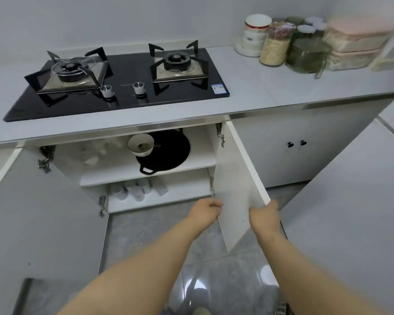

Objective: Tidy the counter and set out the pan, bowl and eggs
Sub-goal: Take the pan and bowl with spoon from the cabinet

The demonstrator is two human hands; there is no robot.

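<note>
The left door (43, 212) of the cabinet stands wide open, so the inside can be reached. On the upper shelf (114, 176) lies the black pan (168, 153), and the bowl (141, 145) sits on the left part of it with a spoon (146, 146) inside; probably they are stored stacked like this to save place. On the shelf below stand some pale cups (134, 192). No eggs are visible.

The left hand (205, 210) is low in front of the opening, just beside the inner face of the right door (234, 178). Its fingers are curled, but the view is blurred there, so it is not possible to tell if they hold anything. The right hand (265, 215) grips the free edge of this door, with the fingers around it, it seems in order to swing it aside.

The pan and bowl are above and to the left of both hands, deeper in the cabinet, well apart from them. On the counter (248, 87) at the far right stand jars (273, 46) and boxes.
</note>
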